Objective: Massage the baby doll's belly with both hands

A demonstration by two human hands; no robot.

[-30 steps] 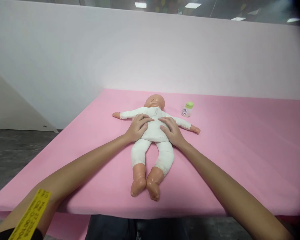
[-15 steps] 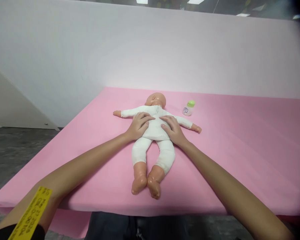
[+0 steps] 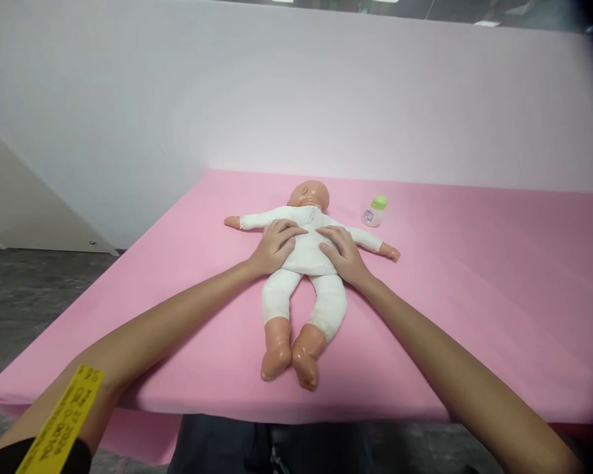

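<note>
A baby doll [image 3: 306,253] with a white cloth body lies face down, its head turned to the left and its arms spread. Its bare plastic feet point toward me. My left hand [image 3: 275,246] rests on the left side of the doll's back, fingers stretched across the cloth. On the right side of the back lies my right hand [image 3: 343,251], its fingers also extended and pointing inward. Between the two hands a strip of white cloth shows. Neither hand is gripping anything.
A small clear bottle [image 3: 374,212] with a green cap is on the table, right of the doll's head. Pink cloth [image 3: 474,296] covers the table and hangs over its front edge. A white partition [image 3: 375,99] rises behind the table.
The view has shifted very slightly. Both hands keep their places on the doll's back, and the doll and bottle stay where they were.
</note>
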